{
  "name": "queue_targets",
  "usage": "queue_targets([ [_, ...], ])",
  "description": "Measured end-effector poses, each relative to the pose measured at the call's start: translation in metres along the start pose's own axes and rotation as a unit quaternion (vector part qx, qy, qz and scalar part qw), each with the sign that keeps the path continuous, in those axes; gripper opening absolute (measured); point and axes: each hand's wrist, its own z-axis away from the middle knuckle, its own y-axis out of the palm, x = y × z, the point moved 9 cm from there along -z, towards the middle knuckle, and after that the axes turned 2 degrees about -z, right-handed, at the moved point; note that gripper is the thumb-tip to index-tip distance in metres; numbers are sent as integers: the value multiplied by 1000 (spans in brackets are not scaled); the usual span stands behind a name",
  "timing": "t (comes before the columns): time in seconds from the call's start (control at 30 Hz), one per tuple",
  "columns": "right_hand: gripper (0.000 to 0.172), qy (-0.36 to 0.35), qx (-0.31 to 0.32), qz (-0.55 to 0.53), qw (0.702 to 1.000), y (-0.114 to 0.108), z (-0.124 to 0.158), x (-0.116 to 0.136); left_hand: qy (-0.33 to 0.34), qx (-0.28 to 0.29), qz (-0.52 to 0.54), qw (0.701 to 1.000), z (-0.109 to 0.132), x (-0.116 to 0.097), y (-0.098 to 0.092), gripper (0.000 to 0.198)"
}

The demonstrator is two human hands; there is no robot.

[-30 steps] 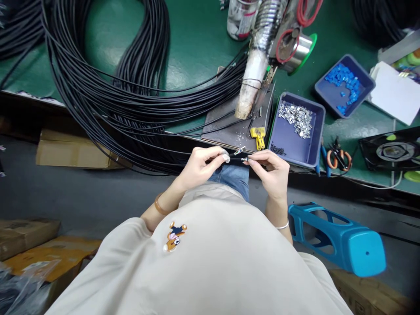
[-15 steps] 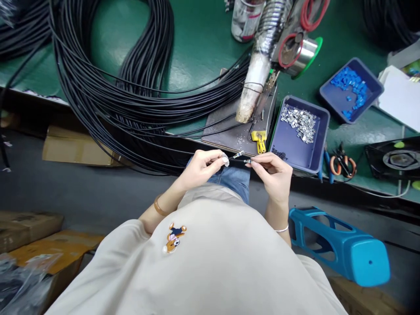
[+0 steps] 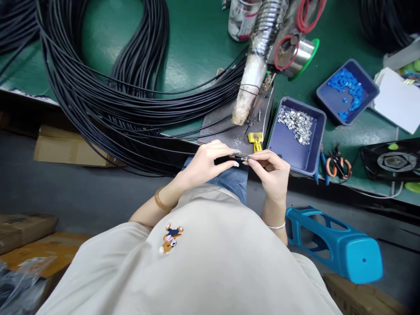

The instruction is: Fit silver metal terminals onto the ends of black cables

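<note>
— Hands first: what are they on?

— Left hand [image 3: 205,166] pinches the end of a black cable [image 3: 226,160] between thumb and fingers, just over the lap. Right hand [image 3: 272,173] meets it from the other side, fingertips closed on a small metal piece [image 3: 244,158] at the cable's tip. Both are grasping, neither is slack.

— Where is the cable exactly?

— Between the two hands, just below the near edge of the bench [image 3: 197,52], above the jeans [image 3: 232,180]. Whether the metal piece sits on the cable or only touches it, I cannot tell; it is too small.

— What lies close by?

— Straight ahead on the bench, a dark plate [image 3: 226,129] with a yellow clip [image 3: 255,139] on it. Right of that, a blue tray [image 3: 288,148] with metal clips [image 3: 297,123] heaped at its far end. A second tray [image 3: 331,98] further right has blue parts [image 3: 348,85].

— Left side?

— A big coil of black cables [image 3: 108,96] spills over the bench edge.

— Anything else?

— Orange-handled snips [image 3: 336,159] beside the near tray, a solder spool [image 3: 298,54] behind it, and a blue stool [image 3: 337,247] on its side on the floor, by the right elbow.
</note>
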Motion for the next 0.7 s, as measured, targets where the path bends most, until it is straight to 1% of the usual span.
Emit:
queue_targets([
  [0.07, 5, 11, -9, 7, 1000, -2, 0, -1, -38, 23, 49, 998, -5, 8, 13, 17],
  [0.13, 5, 20, -32, 12, 999, -6, 1, -1, -90, 29, 101, 990, -5, 18, 20, 19],
  [0.2, 4, 15, -79, 19, 997, -15, 5, 4, -133, 33, 152, 979, -2, 26, 25, 21],
  [0.23, 4, 2, -111, 23, 994, -21, 8, 10, -147, 35, 175, 973, -1, 29, 27, 22],
  [0.27, 4, -23, -148, 26, 988, -28, 12, 18, -156, 36, 195, 968, 1, 31, 28, 22],
  [0.33, 5, -107, -216, 18, 970, -41, 22, 42, -168, 32, 224, 960, 2, 36, 28, 22],
  [0.37, 8, -149, -236, 11, 960, -44, 27, 53, -171, 27, 234, 957, 2, 38, 28, 23],
  [0.4, 11, -180, -242, 6, 953, -46, 30, 62, -173, 21, 241, 955, 1, 40, 28, 24],
  [0.43, 15, -192, -236, 4, 953, -45, 31, 67, -175, 14, 246, 953, 1, 42, 28, 24],
  [0.47, 19, -182, -220, 9, 958, -42, 28, 67, -177, 7, 249, 952, 0, 43, 28, 25],
  [0.53, 19, -118, -182, 33, 976, -33, 21, 54, -180, -3, 255, 950, -3, 45, 29, 24],
  [0.6, 9, -62, -153, 64, 984, -25, 15, 37, -184, -11, 260, 948, -4, 45, 29, 22],
  [0.63, 6, -49, -143, 82, 985, -21, 12, 30, -184, -13, 263, 947, -5, 45, 30, 20],
  [0.7, 6, -56, -129, 126, 982, -13, 8, 21, -183, -12, 265, 947, -7, 44, 30, 17],
])
